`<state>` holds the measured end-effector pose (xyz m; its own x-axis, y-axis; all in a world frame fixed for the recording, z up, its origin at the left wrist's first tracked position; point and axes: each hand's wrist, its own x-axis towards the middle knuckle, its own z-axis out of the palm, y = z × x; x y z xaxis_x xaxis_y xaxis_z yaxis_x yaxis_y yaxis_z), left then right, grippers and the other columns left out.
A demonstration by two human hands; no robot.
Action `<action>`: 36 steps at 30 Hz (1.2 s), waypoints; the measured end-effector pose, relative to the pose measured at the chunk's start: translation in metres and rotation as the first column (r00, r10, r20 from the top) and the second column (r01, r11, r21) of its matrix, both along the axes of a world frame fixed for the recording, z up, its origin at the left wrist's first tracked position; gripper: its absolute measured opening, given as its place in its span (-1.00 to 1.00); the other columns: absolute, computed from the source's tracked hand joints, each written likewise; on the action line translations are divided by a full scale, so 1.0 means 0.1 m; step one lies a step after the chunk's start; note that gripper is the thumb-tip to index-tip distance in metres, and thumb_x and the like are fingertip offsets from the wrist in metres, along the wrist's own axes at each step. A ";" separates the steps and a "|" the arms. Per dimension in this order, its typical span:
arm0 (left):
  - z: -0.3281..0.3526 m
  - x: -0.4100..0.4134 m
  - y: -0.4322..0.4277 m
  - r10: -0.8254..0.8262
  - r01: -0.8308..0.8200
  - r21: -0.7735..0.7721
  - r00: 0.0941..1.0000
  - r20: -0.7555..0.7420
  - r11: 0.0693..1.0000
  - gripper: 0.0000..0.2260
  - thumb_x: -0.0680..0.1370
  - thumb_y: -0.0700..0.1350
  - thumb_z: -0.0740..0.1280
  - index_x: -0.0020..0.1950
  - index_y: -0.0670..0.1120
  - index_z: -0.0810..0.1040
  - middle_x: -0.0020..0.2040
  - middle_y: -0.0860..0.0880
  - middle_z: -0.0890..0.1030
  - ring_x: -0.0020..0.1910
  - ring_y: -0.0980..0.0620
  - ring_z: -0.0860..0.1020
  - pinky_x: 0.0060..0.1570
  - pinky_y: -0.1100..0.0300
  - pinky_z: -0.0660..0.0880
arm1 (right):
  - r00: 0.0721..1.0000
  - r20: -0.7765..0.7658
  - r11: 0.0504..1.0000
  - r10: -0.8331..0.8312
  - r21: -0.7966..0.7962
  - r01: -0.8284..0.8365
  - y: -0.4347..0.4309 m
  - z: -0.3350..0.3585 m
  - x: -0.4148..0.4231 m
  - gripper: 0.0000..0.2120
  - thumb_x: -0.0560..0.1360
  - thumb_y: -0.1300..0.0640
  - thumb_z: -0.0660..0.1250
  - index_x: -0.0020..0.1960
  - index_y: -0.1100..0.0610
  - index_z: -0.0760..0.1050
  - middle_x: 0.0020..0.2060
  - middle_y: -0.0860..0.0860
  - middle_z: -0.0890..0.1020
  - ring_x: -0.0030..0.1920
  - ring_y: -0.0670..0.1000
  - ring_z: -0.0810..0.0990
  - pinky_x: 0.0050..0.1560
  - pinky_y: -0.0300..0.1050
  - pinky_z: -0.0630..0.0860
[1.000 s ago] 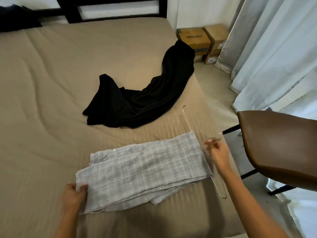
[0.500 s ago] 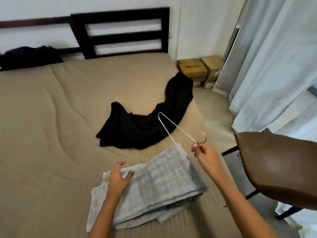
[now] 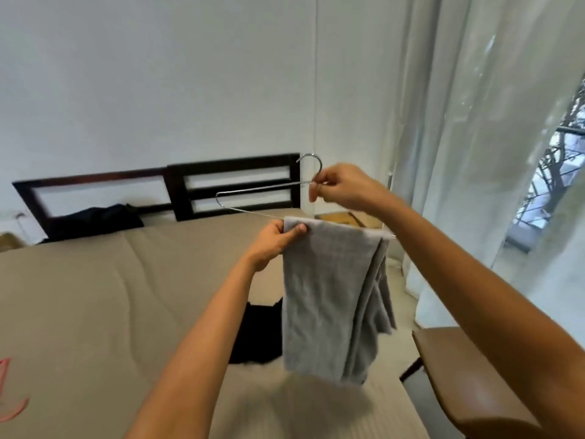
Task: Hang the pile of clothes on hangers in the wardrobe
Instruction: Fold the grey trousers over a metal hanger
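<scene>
While a dark bundle (image 3: 95,220) is lying by the headboard (image 3: 234,185) at the far left of the bed (image 3: 95,296), we are holding a wire hanger (image 3: 259,188) up over the mattress. Our left hand (image 3: 275,240) is pinching the top left corner of the grey trousers (image 3: 329,296), which are hanging folded over the hanger's lower bar, clear of the bed. Behind them a black garment (image 3: 256,334) is lying on the cover. Our right hand (image 3: 342,186) is gripping the hanger just below its hook, fingers curled round the wire. A brown chair (image 3: 474,375) is standing just beside the bed, with pale curtains (image 3: 474,122) hanging behind it.
</scene>
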<state>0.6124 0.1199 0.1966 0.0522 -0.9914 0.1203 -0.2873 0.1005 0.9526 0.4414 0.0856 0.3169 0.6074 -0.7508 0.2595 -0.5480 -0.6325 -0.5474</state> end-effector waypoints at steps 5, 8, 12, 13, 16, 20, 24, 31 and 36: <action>0.71 -0.18 0.02 0.044 -0.089 -0.193 0.974 -0.224 0.977 -0.81 0.52 0.04 0.30 -0.04 -0.05 0.61 -0.14 -0.03 0.62 -0.10 0.02 0.56 -0.13 0.13 0.49 | 0.974 0.013 0.955 -0.227 -0.193 0.225 -0.22 0.59 -0.39 -0.78 0.54 0.09 0.22 -0.17 0.04 0.62 -0.36 -0.11 0.48 -0.29 -0.06 0.45 -0.19 -0.20 0.31; 0.98 -0.19 0.02 0.052 -0.110 -0.205 0.962 -0.269 0.972 -0.76 0.52 0.08 0.31 0.02 -0.06 0.59 -0.09 -0.01 0.63 -0.06 0.03 0.57 -0.16 0.14 0.52 | 0.961 0.069 0.927 -0.267 -0.254 0.275 -0.28 0.88 -0.57 -0.77 0.54 0.09 0.22 -0.17 0.03 0.63 -0.42 -0.09 0.45 -0.41 -0.09 0.39 -0.34 -0.19 0.30; 1.26 -0.27 0.02 0.052 -0.102 -0.199 0.969 -0.243 0.975 -0.59 0.44 0.11 0.40 0.20 -0.08 0.53 0.11 -0.04 0.62 0.13 -0.01 0.56 0.03 0.09 0.53 | 0.970 0.133 0.899 -0.204 -0.368 0.240 -0.17 1.34 -0.54 -0.80 0.47 0.13 0.25 -0.24 -0.06 0.60 -0.43 -0.14 0.48 -0.40 -0.10 0.41 -0.26 -0.18 0.33; 1.33 -0.31 0.03 0.087 -0.149 -0.214 0.958 -0.273 0.966 -0.64 0.47 0.08 0.39 0.18 -0.06 0.53 0.09 -0.01 0.61 0.11 0.01 0.55 0.01 0.13 0.52 | 0.968 0.157 0.891 -0.197 -0.383 0.243 -0.14 1.40 -0.53 -0.80 0.46 0.14 0.24 -0.23 -0.05 0.60 -0.43 -0.16 0.47 -0.40 -0.10 0.41 -0.24 -0.19 0.32; 1.52 -0.38 0.05 0.185 -0.276 -0.271 0.930 -0.316 0.922 -0.70 0.47 0.05 0.40 0.13 -0.06 0.51 0.03 0.02 0.60 0.04 0.04 0.55 -0.08 0.21 0.50 | 0.943 0.276 0.840 -0.187 -0.452 0.299 -0.12 1.43 -0.51 -0.79 0.46 0.14 0.24 -0.22 -0.05 0.61 -0.43 -0.19 0.48 -0.34 -0.08 0.42 -0.23 -0.19 0.31; 1.66 -0.52 0.11 0.107 -0.139 -0.310 0.987 -0.118 0.941 -0.76 0.42 0.05 0.47 -0.04 -0.04 0.55 -0.04 -0.05 0.63 -0.01 -0.01 0.59 -0.07 0.07 0.57 | 0.917 0.390 0.881 -0.087 -0.400 0.253 -0.13 1.34 -0.35 -0.81 0.44 0.18 0.28 -0.23 -0.02 0.63 -0.50 -0.13 0.46 -0.39 -0.09 0.41 -0.26 -0.19 0.32; 1.70 -0.64 0.18 0.150 -0.144 -0.316 0.989 -0.008 0.938 -0.69 0.40 0.12 0.46 -0.02 -0.07 0.58 -0.07 -0.04 0.64 -0.04 -0.02 0.61 0.03 -0.01 0.58 | 0.897 0.443 0.915 -0.002 -0.361 0.180 -0.08 1.32 -0.26 -0.79 0.48 0.21 0.26 -0.22 0.09 0.64 -0.50 -0.09 0.48 -0.50 -0.11 0.38 -0.35 -0.20 0.32; 1.81 -0.45 0.38 0.190 -0.231 -0.292 0.968 -0.161 0.928 -0.59 0.35 0.13 0.48 0.08 -0.06 0.55 0.01 -0.07 0.64 0.00 -0.04 0.62 0.07 -0.02 0.57 | 0.940 0.339 0.863 0.039 -0.485 0.139 -0.08 1.46 -0.45 -0.77 0.47 0.28 0.24 -0.20 0.09 0.63 -0.42 -0.28 0.50 -0.38 -0.32 0.47 -0.32 -0.27 0.31; 1.85 -0.50 0.43 0.121 -0.159 -0.255 0.980 -0.161 0.954 -0.54 0.36 0.18 0.45 0.15 -0.03 0.55 0.05 -0.05 0.64 0.03 -0.02 0.62 0.06 0.00 0.58 | 0.944 0.329 0.814 0.033 -0.557 0.166 -0.03 1.55 -0.51 -0.78 0.48 0.28 0.25 -0.17 0.09 0.64 -0.38 -0.27 0.54 -0.45 -0.24 0.44 -0.30 -0.25 0.36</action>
<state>0.5628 0.1624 0.3815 0.2240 -0.9059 0.3594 -0.1803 0.3239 0.9288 0.3901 0.0828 0.4719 0.3741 -0.4402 0.8163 -0.4655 -0.8504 -0.2452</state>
